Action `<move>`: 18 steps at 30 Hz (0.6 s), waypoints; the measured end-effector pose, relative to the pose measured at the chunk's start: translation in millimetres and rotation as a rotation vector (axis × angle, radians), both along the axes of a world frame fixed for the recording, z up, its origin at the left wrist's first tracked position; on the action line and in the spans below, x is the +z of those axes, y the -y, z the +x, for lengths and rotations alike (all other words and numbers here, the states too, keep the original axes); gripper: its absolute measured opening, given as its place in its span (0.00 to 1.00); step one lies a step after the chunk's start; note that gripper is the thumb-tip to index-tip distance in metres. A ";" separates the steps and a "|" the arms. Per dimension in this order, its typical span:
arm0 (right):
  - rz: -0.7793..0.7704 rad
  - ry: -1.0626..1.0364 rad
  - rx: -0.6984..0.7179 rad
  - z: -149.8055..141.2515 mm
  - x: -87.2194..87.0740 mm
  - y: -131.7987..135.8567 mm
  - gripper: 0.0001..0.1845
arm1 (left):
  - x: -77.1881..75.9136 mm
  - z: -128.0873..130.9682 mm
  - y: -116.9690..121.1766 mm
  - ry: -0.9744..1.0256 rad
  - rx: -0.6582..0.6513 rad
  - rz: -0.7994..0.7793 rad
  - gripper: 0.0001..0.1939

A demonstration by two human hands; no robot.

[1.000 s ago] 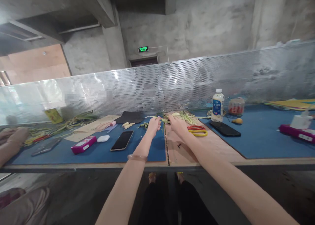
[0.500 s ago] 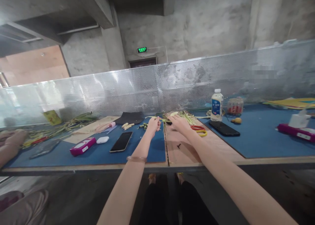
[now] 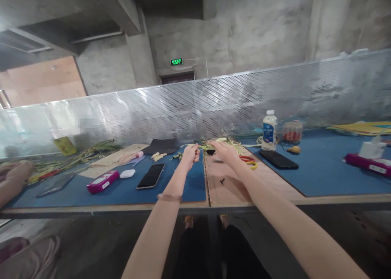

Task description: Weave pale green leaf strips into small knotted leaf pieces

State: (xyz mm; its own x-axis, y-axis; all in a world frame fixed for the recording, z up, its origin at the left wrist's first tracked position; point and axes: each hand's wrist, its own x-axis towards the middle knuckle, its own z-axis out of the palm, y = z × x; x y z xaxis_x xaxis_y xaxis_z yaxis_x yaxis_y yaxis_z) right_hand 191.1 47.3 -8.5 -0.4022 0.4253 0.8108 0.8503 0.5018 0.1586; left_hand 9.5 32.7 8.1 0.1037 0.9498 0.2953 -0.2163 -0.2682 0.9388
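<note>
A white-capped bottle (image 3: pixel 269 131) stands just behind a black phone (image 3: pixel 279 159), near a clear jar (image 3: pixel 292 132).

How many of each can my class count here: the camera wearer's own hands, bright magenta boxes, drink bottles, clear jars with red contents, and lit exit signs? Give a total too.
Wearer's own hands: 2 (left hand, right hand)
Magenta boxes: 2
Drink bottle: 1
Clear jar: 1
Exit sign: 1
Total: 7

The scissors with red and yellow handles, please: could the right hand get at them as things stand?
Probably yes: the right hand is close, and though its forearm hides part of the scissors, their handle end shows beside it.
</note>
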 end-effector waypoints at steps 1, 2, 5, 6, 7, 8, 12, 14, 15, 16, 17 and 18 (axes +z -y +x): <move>0.003 -0.008 0.003 0.3 0.2 0.4 0.16 | 0.1 -1.0 -0.2 0.000 -0.011 0.000 0.09; 0.005 -0.017 0.004 0.7 0.7 1.1 0.16 | 0.2 -1.9 -0.3 -0.003 -0.022 -0.002 0.09; 0.009 -0.052 -0.001 1.5 2.7 4.9 0.15 | 0.5 -3.8 0.0 -0.018 -0.049 -0.006 0.09; 0.009 -0.066 -0.004 1.4 3.5 6.4 0.15 | 0.6 -3.9 0.3 -0.024 -0.054 -0.006 0.09; 0.008 -0.080 -0.007 0.9 4.1 8.0 0.15 | 0.8 -3.9 0.8 -0.029 -0.056 -0.004 0.10; 0.007 -0.094 -0.008 0.1 4.6 9.4 0.15 | 1.0 -3.7 1.3 -0.034 -0.056 -0.001 0.10; -0.009 -0.145 -0.005 -6.4 4.3 11.6 0.16 | 1.5 -2.2 3.4 -0.059 -0.059 0.026 0.13; -0.027 -0.178 -0.012 -10.1 2.7 10.2 0.17 | 1.6 -1.6 4.5 -0.080 -0.066 0.041 0.16; -0.037 -0.201 -0.021 -11.7 1.8 9.1 0.18 | 1.6 -1.4 5.2 -0.092 -0.067 0.048 0.18; -0.049 -0.227 -0.030 -13.1 0.7 7.9 0.19 | 1.6 -1.2 5.8 -0.102 -0.067 0.053 0.18; -0.061 -0.251 -0.036 -14.2 -0.2 6.8 0.19 | 1.6 -0.9 6.6 -0.110 -0.066 0.058 0.19; -0.075 -0.273 -0.038 -15.2 -1.1 5.8 0.19 | 1.6 -0.6 7.3 -0.118 -0.063 0.062 0.18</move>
State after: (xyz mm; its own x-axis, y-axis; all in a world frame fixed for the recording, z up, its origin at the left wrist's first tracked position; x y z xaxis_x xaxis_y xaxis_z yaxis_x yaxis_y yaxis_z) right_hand 175.9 41.5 -9.6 -0.1558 0.4987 0.8527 0.8750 0.4702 -0.1150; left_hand 8.9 25.4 9.7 0.2005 0.9204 0.3356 -0.1238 -0.3160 0.9407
